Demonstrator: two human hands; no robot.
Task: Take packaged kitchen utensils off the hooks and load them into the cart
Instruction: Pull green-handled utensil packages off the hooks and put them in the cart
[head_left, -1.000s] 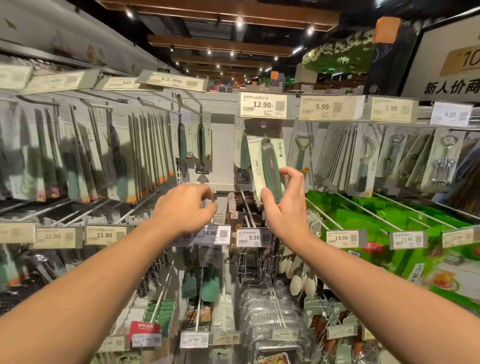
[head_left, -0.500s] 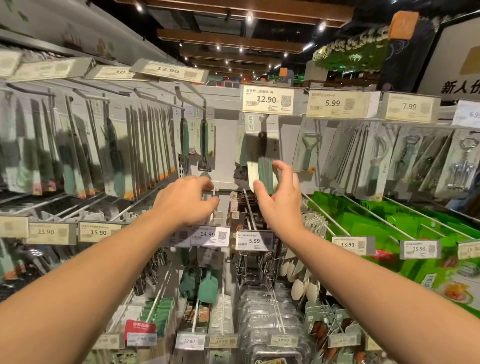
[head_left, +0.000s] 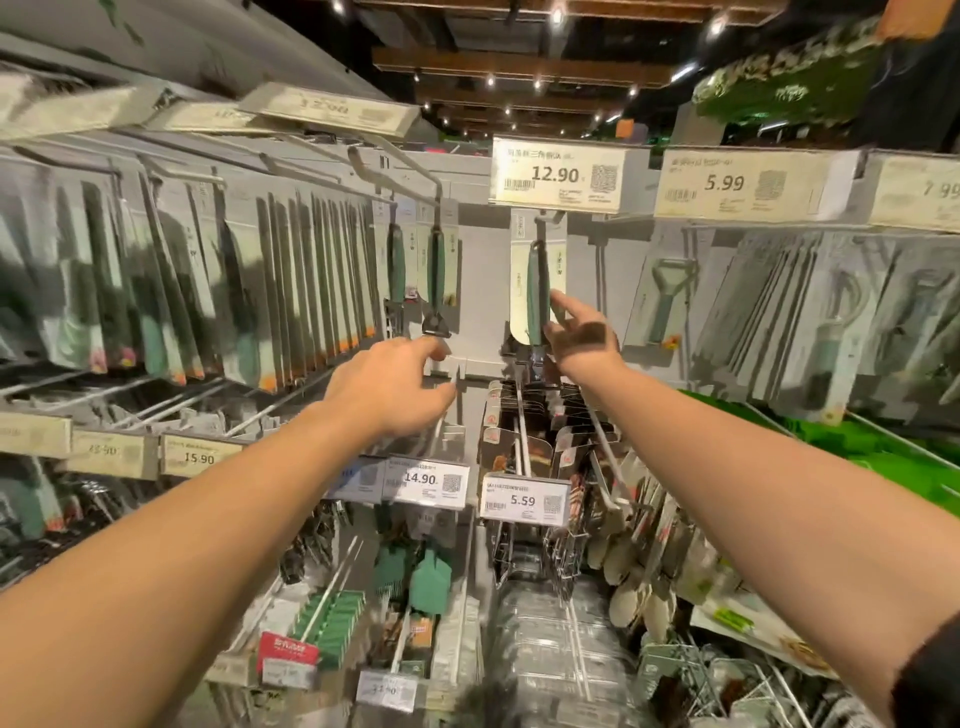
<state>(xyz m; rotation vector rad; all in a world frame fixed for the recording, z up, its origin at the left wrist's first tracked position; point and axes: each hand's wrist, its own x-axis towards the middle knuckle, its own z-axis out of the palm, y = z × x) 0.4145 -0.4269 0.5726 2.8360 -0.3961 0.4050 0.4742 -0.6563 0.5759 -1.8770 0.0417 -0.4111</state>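
Store pegboard aisle: right hand (head_left: 582, 338), fingers spread, touches the hanging carded utensil (head_left: 536, 291); light, stiff; pinch the card's lower edge.

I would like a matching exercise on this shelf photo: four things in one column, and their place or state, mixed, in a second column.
Things:
1. right hand
2. left hand
3. 12.90 price tag
4. 5.59 price tag

Place or state:
A. lower hook row, between the forearms
B. top rail, above the green-handled utensil pack
C. fingers touching that pack
D. loosely curled, holding nothing

Pairs: 1-C, 2-D, 3-B, 4-A
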